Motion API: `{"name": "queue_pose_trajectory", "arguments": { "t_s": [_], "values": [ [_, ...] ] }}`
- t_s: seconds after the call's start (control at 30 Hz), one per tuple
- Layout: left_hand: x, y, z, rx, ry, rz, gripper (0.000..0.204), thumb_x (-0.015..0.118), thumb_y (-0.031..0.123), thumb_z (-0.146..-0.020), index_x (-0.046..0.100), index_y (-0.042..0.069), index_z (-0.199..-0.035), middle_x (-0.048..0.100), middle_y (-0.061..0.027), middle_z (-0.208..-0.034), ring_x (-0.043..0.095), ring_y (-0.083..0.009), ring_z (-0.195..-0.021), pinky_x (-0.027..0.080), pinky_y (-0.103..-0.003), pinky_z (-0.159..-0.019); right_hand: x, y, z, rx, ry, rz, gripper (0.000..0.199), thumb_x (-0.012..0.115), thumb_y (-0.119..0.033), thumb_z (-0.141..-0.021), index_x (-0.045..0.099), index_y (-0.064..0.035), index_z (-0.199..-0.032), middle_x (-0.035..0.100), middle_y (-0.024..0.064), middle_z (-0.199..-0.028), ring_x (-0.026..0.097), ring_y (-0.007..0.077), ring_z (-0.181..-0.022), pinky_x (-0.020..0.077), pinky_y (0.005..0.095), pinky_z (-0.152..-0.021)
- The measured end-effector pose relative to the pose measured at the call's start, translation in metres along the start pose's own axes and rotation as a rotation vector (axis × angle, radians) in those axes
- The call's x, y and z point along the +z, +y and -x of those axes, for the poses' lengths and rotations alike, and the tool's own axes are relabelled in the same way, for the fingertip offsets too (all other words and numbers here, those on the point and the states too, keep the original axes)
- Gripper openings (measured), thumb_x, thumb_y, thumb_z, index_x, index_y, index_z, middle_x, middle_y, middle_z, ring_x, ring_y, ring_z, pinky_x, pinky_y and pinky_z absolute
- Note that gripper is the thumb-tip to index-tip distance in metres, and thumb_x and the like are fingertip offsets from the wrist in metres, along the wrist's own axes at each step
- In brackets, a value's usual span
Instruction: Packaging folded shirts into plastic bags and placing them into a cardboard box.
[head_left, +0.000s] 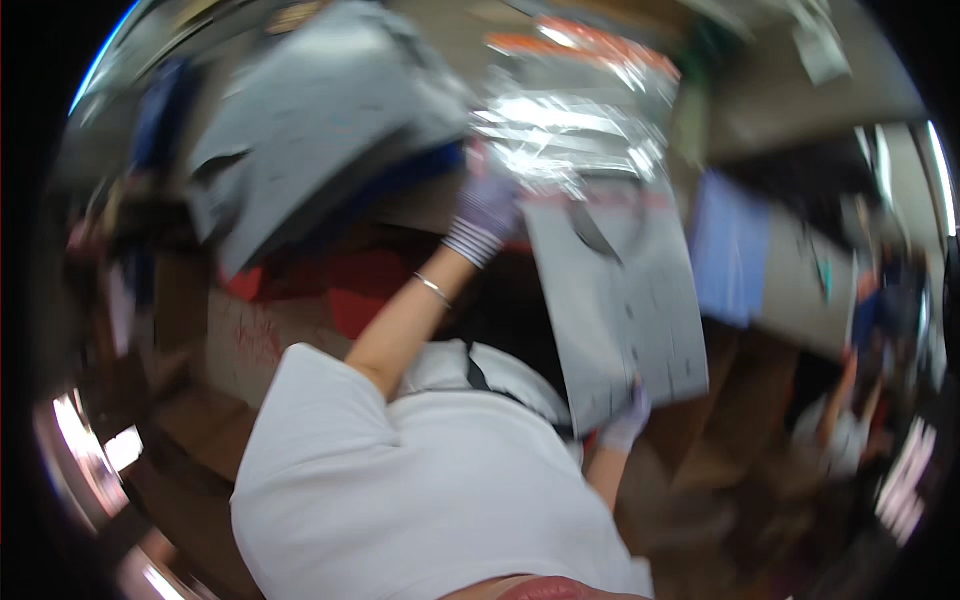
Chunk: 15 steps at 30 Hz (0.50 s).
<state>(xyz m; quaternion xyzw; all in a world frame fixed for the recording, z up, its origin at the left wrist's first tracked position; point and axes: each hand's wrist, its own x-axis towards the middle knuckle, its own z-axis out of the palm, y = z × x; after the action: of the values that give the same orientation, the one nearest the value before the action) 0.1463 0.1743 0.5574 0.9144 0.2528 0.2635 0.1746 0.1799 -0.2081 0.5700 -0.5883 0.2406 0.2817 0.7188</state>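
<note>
Head view, left to right: grey sheeting (320, 130), one pile, above red material (370, 290); left hand (488, 205), purple-gloved, at left edge of shiny clear plastic (575, 135), blurred, grip cannot be told; grey sheet (640, 310), below that plastic, before the torso; right hand (628, 418), gloved, gripping its lower edge; blue sheet (735, 245), farther right.

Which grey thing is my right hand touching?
The rectangular grey sheet with a dark curved mark: your lavender-gloved right hand meets its lower edge. The bulky grey pile, upper left, is away from that hand.
</note>
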Motion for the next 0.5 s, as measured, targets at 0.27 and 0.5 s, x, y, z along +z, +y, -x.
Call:
{"name": "queue_pose_trajectory", "arguments": {
  "t_s": [0.27,0.5],
  "values": [
    [0.039,0.03,0.017,-0.61,0.0,0.789,0.025,0.063,0.027,-0.076,0.061,0.003,-0.08,0.06,-0.0119,-0.076,0.056,-0.0216,-0.066,0.046,-0.033,-0.064,-0.019,0.031,-0.037,0.101,-0.275,-0.044,0.068,0.063,-0.037,-0.079,0.034,0.0006,-0.127,0.039,0.0139,-0.129,0.041,0.0305,-0.113,0.0356,0.0437,-0.096],
    [0.177,-0.057,-0.024,-0.579,-0.248,0.72,0.051,0.053,0.041,-0.083,0.046,0.007,-0.12,0.055,-0.0142,-0.111,0.051,-0.0244,-0.103,0.041,-0.039,-0.087,-0.024,-0.014,-0.088,0.142,-0.799,1.417,0.033,0.052,-0.035,-0.084,0.063,-0.0047,-0.079,0.061,0.0078,-0.064,0.058,0.0171,-0.056,0.048,0.0305,-0.056]
  ]
}}
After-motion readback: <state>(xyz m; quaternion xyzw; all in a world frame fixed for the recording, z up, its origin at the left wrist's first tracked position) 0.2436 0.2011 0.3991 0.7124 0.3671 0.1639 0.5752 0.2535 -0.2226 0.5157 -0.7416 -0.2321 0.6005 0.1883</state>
